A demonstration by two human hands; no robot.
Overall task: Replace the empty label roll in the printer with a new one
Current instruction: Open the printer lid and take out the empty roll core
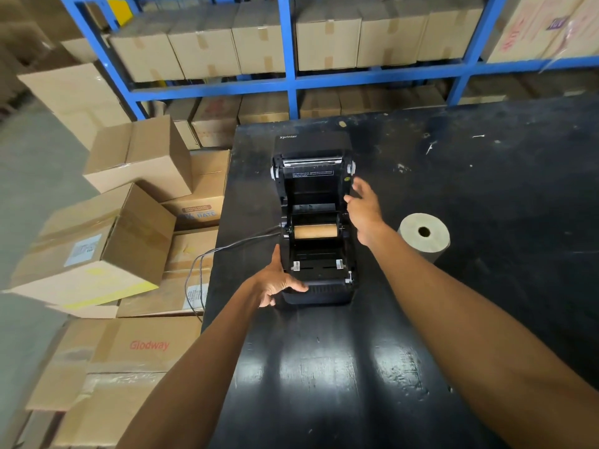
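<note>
**Mia:** What is on the far left?

**Ben:** Brown cardboard boxes (107,241) in a messy pile on the floor. Then two grey cables (207,254) run to the black label printer (316,291) on the black table (340,367).

**Mia:** What is the person's left hand (275,281) doing?

**Ben:** It rests on the printer's front left corner. The thumb lies along the side and the fingers curl loosely over the front edge, so it holds the printer steady.

**Mia:** Is the printer open?

**Ben:** Yes. The lid (312,157) is tipped up at the back. Inside, the empty brown cardboard core (315,231) sits across the middle on its holder.

**Mia:** And the right hand (364,210)?

**Ben:** It is at the printer's right edge, fingers spread loose, gripping nothing.

**Mia:** Where is the new roll?

**Ben:** The new label roll (424,236) stands on its end on the table, just right of that hand, near the printer.
</note>
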